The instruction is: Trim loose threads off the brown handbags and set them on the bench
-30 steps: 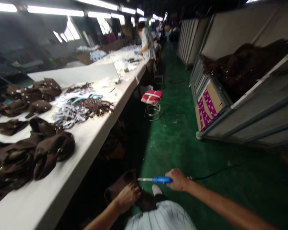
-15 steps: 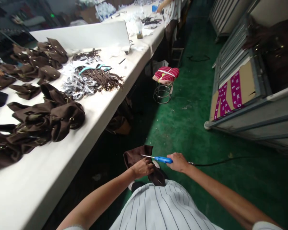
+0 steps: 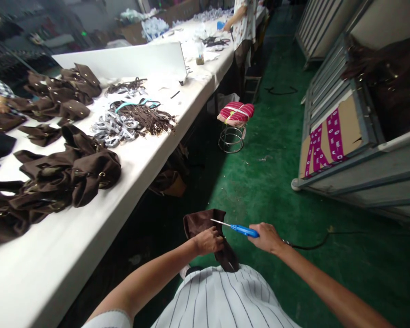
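Note:
My left hand [image 3: 210, 240] is closed on a dark brown fabric bag [image 3: 200, 222], held low in front of my striped shirt. The bag's upper part stands out beyond my fingers and a narrower part hangs down toward my lap. My right hand [image 3: 267, 237] grips the blue handle of a soldering iron [image 3: 242, 230]. Its thin metal tip points left, over the bag just above my left hand; whether it touches the fabric I cannot tell. A black cord [image 3: 314, 247] trails right from near my right wrist.
On the white table [image 3: 99, 241] at left lie brown bags [image 3: 95, 171], grey straps [image 3: 114, 127] and brown cords [image 3: 150, 116]. A stool with a red striped cushion [image 3: 237, 113] stands ahead. A metal cart [image 3: 372, 175] is at right. Co-workers stand at the table's far end and left side.
Both hands, with the bag and the soldering iron, sit slightly farther right in view. The tip still lies over the bag. The far-left co-worker's arm shows more.

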Action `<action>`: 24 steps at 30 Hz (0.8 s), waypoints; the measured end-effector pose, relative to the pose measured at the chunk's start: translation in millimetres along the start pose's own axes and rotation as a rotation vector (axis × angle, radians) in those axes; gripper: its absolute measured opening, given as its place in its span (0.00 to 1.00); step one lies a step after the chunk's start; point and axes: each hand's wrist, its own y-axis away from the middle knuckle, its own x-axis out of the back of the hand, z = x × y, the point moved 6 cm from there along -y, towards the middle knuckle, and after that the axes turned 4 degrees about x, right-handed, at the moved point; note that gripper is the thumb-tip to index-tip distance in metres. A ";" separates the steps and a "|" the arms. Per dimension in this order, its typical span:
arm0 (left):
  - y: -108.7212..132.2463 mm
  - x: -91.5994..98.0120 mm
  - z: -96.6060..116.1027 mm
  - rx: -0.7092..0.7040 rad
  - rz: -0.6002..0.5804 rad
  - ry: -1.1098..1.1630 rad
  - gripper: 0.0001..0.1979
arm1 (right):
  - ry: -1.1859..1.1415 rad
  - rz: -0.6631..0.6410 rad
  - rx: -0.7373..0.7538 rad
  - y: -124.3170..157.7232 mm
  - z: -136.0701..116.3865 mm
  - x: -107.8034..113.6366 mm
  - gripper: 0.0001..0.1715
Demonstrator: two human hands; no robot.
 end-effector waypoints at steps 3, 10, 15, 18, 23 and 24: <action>13.5 6.9 -17.7 0.143 0.034 0.084 0.07 | 0.025 -0.033 -0.066 9.5 23.4 -9.9 0.09; 110.0 10.9 -82.3 0.922 0.323 0.283 0.17 | -0.083 -0.095 -0.032 36.0 -10.3 -38.4 0.08; 186.2 -5.2 -107.6 1.525 0.580 0.372 0.11 | -0.109 -0.173 0.092 23.6 -50.9 -53.1 0.07; 209.2 -9.2 -109.4 1.659 0.698 0.441 0.08 | -0.080 -0.168 0.105 10.0 -59.9 -54.5 0.06; 222.9 -10.8 -108.2 1.624 0.813 0.536 0.11 | -0.073 -0.185 0.117 -7.5 -72.2 -51.8 0.08; 224.1 -11.4 -107.8 1.622 0.831 0.546 0.12 | -0.067 -0.189 0.128 -10.0 -74.3 -52.6 0.07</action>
